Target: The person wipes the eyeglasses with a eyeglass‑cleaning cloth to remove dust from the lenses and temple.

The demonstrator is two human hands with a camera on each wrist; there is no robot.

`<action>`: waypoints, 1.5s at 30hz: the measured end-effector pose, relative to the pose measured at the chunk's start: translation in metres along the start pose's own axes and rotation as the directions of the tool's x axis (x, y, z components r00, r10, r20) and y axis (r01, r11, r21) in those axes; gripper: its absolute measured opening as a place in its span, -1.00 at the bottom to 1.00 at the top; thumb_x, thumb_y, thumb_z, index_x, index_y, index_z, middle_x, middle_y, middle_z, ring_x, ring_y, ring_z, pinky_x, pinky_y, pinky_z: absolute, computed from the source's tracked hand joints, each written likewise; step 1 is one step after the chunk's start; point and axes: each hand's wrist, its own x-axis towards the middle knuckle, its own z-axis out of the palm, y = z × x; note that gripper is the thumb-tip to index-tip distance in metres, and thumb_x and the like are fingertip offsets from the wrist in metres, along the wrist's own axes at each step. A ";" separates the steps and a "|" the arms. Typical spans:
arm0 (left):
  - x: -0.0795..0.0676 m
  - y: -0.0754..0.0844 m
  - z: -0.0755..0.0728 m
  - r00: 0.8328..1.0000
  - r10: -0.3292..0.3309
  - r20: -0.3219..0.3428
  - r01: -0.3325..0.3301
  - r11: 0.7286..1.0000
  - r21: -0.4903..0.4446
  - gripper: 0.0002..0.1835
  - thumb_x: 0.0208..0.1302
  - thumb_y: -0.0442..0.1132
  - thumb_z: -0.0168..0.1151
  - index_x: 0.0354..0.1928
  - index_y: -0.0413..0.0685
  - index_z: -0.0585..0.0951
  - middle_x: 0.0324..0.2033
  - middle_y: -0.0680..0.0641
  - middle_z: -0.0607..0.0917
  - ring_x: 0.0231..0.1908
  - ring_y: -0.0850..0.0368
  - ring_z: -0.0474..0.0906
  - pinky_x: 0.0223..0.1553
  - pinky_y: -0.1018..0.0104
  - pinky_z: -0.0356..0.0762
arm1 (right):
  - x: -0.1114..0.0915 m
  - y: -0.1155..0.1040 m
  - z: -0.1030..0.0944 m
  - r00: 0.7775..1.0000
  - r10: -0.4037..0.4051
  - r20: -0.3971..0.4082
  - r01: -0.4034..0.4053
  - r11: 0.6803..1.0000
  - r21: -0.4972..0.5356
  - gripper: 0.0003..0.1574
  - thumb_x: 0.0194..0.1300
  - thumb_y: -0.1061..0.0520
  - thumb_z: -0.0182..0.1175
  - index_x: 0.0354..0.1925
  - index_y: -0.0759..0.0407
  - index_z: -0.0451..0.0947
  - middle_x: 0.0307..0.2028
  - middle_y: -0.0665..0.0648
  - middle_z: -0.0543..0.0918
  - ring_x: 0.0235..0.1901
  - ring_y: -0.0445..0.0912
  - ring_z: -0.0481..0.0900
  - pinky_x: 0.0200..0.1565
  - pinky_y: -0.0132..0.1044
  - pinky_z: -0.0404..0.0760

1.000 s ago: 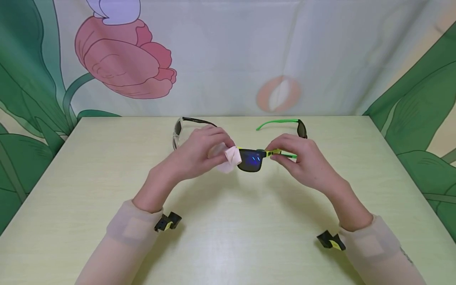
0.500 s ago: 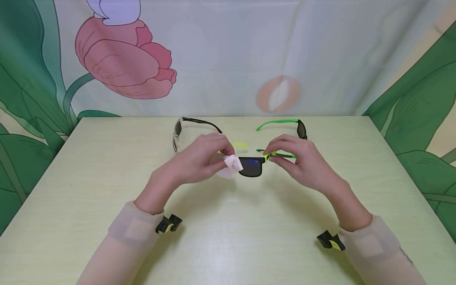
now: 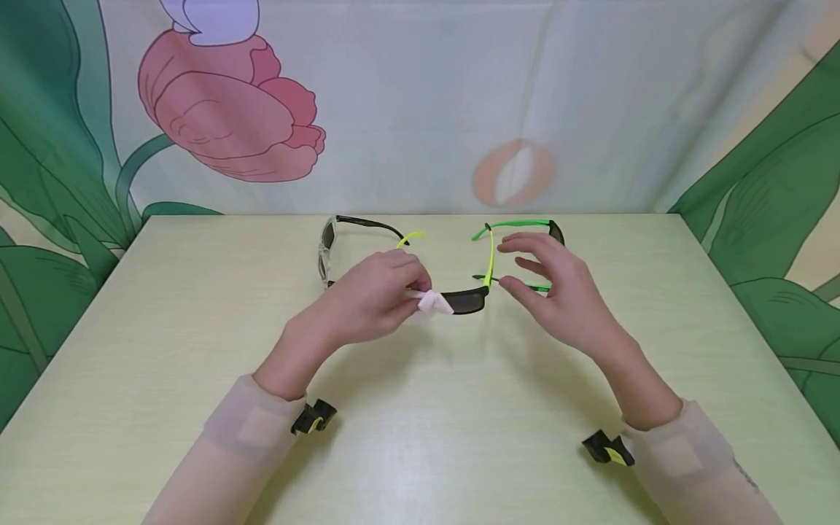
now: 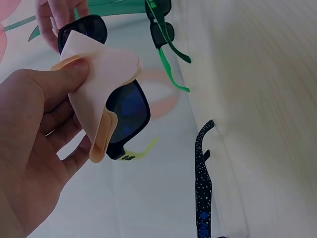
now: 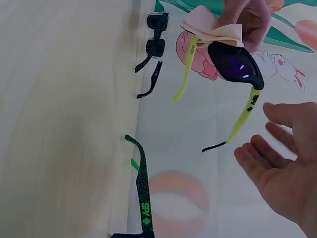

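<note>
My left hand (image 3: 367,297) pinches a pale pink cloth (image 3: 434,302) round the bridge of black-framed sunglasses (image 3: 467,301) with yellow temples, held above the table. In the left wrist view the thumb presses the folded cloth (image 4: 106,69), and dark lenses (image 4: 130,111) show on both sides of it. My right hand (image 3: 564,295) is beside the right temple, fingers spread and holding nothing. A gap between the right hand (image 5: 290,153) and the yellow temple (image 5: 242,116) shows in the right wrist view. Both temples are unfolded.
Clear-framed sunglasses (image 3: 326,244) with dark temples stand on the table (image 3: 420,437) at the back left, partly behind the left hand. Sunglasses with green temples (image 3: 515,223) stand at the back right, partly behind the right hand. A printed curtain (image 3: 407,109) hangs behind the table.
My right hand has let go of the yellow temple, and its fingers have spread. The sunglasses have tipped so their temples point away, while my left hand keeps its hold through the cloth.
</note>
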 end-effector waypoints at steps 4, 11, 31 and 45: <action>-0.001 0.001 0.002 0.999 0.002 -0.035 0.001 0.996 0.088 -0.87 0.22 -0.45 0.42 -0.25 -0.18 0.65 -0.31 -0.01 0.66 -0.25 0.06 0.56 -0.13 0.19 0.53 | -0.002 -0.001 0.003 0.978 0.208 0.029 -0.210 0.969 0.128 -0.50 0.44 0.26 0.28 0.27 0.36 0.45 0.15 0.19 0.59 0.18 0.00 0.56 0.17 -0.19 0.59; 0.000 0.008 0.005 0.996 0.007 -0.086 0.010 0.980 0.197 -0.90 0.26 -0.42 0.38 -0.25 -0.13 0.64 -0.30 0.01 0.64 -0.23 0.04 0.53 -0.17 0.18 0.51 | -0.005 -0.002 0.008 0.899 0.410 0.155 -0.436 0.874 0.213 -0.39 0.51 0.02 0.25 0.36 0.26 0.42 0.17 0.18 0.60 0.13 0.03 0.64 0.18 -0.16 0.58; 0.002 0.016 0.007 0.987 0.100 -0.129 -0.040 0.914 0.404 -0.90 0.33 -0.29 0.42 -0.27 -0.13 0.65 -0.28 -0.03 0.64 -0.17 0.01 0.54 -0.23 0.19 0.48 | -0.002 -0.007 0.018 0.910 0.365 0.198 -0.415 0.803 0.428 -0.66 0.47 0.21 0.27 0.12 0.37 0.54 0.10 0.36 0.62 0.03 0.04 0.68 0.16 -0.18 0.61; 0.000 0.017 0.009 0.977 0.177 -0.122 -0.081 0.828 0.554 -0.88 0.39 -0.29 0.35 -0.27 -0.18 0.63 -0.27 -0.06 0.64 -0.19 0.00 0.51 -0.19 0.20 0.48 | 0.001 -0.011 0.017 0.884 0.427 0.189 -0.467 0.823 0.325 -0.72 0.39 0.27 0.33 0.03 0.36 0.63 0.09 0.20 0.71 0.14 -0.02 0.62 0.13 -0.24 0.57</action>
